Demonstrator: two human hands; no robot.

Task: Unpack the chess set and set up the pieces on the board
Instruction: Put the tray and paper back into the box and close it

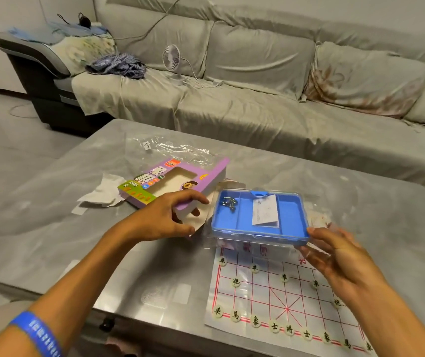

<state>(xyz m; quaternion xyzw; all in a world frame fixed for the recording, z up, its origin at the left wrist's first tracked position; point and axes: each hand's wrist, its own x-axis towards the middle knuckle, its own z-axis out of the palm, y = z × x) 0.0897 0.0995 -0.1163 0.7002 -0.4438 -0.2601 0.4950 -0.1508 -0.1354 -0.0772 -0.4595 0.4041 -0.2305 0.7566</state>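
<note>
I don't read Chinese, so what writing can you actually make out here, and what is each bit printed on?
"象棋" and "XIANG QI": purple box.
"車 馬 象 士 將 士": near row of pieces on the paper board.
"炮": a piece one row up.
Too blurred to read: the leaflet in the blue case, the sticker on the plastic wrap, the blue wristband.
</note>
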